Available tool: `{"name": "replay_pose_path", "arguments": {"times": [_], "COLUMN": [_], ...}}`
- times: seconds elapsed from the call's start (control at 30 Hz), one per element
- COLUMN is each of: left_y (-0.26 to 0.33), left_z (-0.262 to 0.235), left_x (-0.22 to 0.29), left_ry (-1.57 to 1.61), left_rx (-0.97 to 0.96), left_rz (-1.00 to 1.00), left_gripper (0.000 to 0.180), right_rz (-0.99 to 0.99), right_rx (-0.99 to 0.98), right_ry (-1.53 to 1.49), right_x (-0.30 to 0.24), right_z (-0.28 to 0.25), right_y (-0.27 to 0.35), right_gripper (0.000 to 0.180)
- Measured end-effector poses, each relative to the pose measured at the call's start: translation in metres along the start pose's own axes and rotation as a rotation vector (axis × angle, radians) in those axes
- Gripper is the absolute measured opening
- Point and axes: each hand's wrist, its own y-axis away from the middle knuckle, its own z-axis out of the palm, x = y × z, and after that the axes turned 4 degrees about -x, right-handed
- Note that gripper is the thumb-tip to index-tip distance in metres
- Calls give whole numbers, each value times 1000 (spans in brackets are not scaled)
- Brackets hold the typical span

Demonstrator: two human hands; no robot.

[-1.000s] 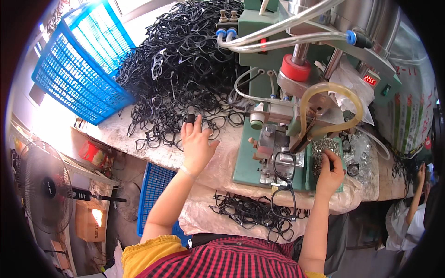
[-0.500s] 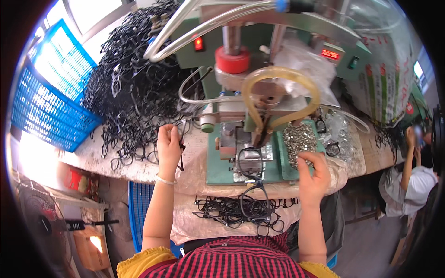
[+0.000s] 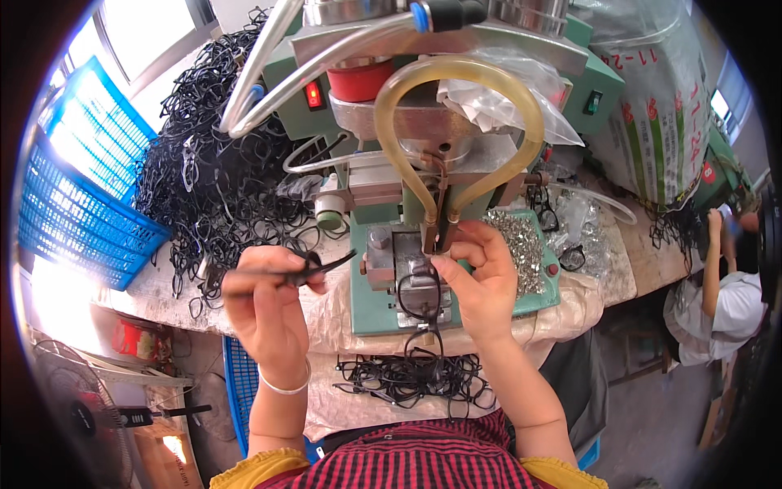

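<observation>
My left hand (image 3: 273, 314) is closed on a black eyeglass frame (image 3: 336, 265), raised left of the green machine base (image 3: 364, 314). Another black eyeglass frame (image 3: 401, 303) sits on the metal fixture (image 3: 405, 244), one rim over the block and the other hanging past the front edge. Right at the machine's narrow tip (image 3: 429, 236), my right hand (image 3: 486, 285) has thumb and fingers pinched together. Whatever is between those fingertips is too small to make out. Beside that hand lie many tiny shiny metal pieces (image 3: 521, 248) in a green tray (image 3: 547, 287).
A big heap of black eyeglass frames (image 3: 220, 163) covers the left of the bench, by a blue basket (image 3: 90, 204). More frames (image 3: 391, 381) lie on the cloth before me. A yellowish hose (image 3: 533, 114) loops over the fixture. At far right is another person (image 3: 721, 301).
My right hand has moved from above the metal pieces leftward to the machine's tip. My left hand has lifted the eyeglass frame and turned it toward the fixture. The view has shifted slightly.
</observation>
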Motion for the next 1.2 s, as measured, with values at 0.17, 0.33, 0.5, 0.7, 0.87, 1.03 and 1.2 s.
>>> {"name": "replay_pose_path", "arguments": {"times": [0.17,0.33,0.5,0.7,0.87,1.03,1.2], "left_y": [-32,-9,5,12,6,8,35], "left_z": [16,5,16,24,28,22,27], "left_x": [-8,0,-18,-26,-27,-23,-26], "left_ry": [-101,-465,-457,-462,-433,-452,-547], "left_rx": [-164,-423,-826,-858,-889,-870,-706], "left_rz": [126,292,383,262,201,194,221], "left_gripper": [10,8,17,24,22,21,23], "right_rz": [24,-140,-277,-252,-98,-63,-3], "right_rx": [-4,-47,210,325,407,657,594], "right_ry": [-140,463,1416,1157,824,81,260], "right_x": [-9,-27,20,27,33,46,61], "right_z": [8,-23,-110,-124,-136,-132,-101], "right_y": [1,13,19,3,6,22,-4], "right_gripper": [52,38,20,9,11,10,11]}}
